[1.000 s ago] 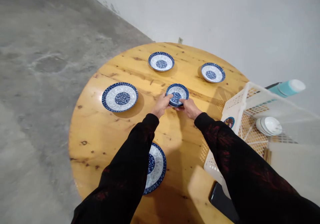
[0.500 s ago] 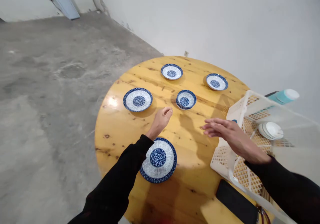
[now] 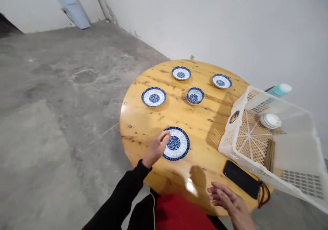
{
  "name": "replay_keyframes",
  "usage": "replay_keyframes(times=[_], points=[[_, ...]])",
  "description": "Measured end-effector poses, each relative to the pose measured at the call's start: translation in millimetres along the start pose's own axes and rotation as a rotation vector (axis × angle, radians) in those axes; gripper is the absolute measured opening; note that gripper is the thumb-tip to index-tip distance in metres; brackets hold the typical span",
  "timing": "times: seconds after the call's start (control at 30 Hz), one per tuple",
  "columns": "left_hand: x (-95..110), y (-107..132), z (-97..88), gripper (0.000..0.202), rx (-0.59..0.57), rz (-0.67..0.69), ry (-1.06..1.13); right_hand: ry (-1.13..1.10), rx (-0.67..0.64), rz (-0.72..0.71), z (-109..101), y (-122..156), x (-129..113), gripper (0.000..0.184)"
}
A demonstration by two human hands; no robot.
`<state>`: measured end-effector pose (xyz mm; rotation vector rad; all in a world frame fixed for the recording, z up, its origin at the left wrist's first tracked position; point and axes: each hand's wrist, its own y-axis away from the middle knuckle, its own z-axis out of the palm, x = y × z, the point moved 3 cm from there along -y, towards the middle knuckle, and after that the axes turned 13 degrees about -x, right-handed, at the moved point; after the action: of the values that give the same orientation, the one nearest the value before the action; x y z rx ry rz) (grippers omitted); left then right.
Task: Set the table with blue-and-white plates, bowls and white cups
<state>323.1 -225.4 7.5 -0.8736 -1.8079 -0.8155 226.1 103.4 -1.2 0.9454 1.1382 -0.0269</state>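
Note:
On the round wooden table (image 3: pixel 153 120) lie blue-and-white patterned plates. My left hand (image 3: pixel 156 147) hovers at the left rim of the nearest plate (image 3: pixel 176 144), its fingers loosely curled and holding nothing. My right hand (image 3: pixel 229 202) is low over the table's near edge, fingers spread and empty. A small stack of blue-and-white bowls (image 3: pixel 195 95) stands in the middle of the table. Other plates lie at the left (image 3: pixel 153 96), the far middle (image 3: pixel 181 73) and the far right (image 3: pixel 221 81).
A white plastic basket (image 3: pixel 232 134) sits on the table's right side, with small white dishes (image 3: pixel 271 121) inside. A black phone (image 3: pixel 241 179) lies by the basket. A teal bottle (image 3: pixel 279 90) shows behind it. Concrete floor lies left; a white wall stands behind.
Both hands let go of the bowl stack and drew back towards me. The left hand now sits by the near plate, the right hand at the table's near edge. The view pulled back.

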Motion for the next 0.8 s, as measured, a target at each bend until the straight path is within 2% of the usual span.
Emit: replay_keyframes(times=[0.1,0.2,0.3,0.4,0.5,0.63,0.8], points=[[-26.6,50.4,30.0,0.03,0.002,-0.12,0.044,-0.067,-0.024,0.001,17.1,9.0,31.5,0.058],[-45.6,93.7,68.8,0.032,-0.047,-0.203,0.106,-0.1,-0.087,-0.04,22.1,22.8,47.9,0.057],[-50.3,129.6,104.8,0.034,-0.157,-0.2,0.164,-0.089,-0.148,-0.085,12.2,47.0,61.1,0.053],[-45.6,160.1,129.3,0.035,-0.251,-0.202,0.131,-0.085,-0.151,-0.105,-1.8,77.8,80.9,0.052],[-39.6,188.4,140.0,0.035,-0.26,-0.209,0.106,-0.097,-0.171,-0.106,-5.0,105.3,105.8,0.055],[-41.3,229.2,139.7,0.038,-0.251,-0.256,0.178,-0.107,-0.21,-0.142,1.2,128.3,134.8,0.058],[-48.7,275.7,134.9,0.041,-0.176,-0.347,0.157,-0.116,-0.247,-0.222,0.2,136.9,147.7,0.056]])
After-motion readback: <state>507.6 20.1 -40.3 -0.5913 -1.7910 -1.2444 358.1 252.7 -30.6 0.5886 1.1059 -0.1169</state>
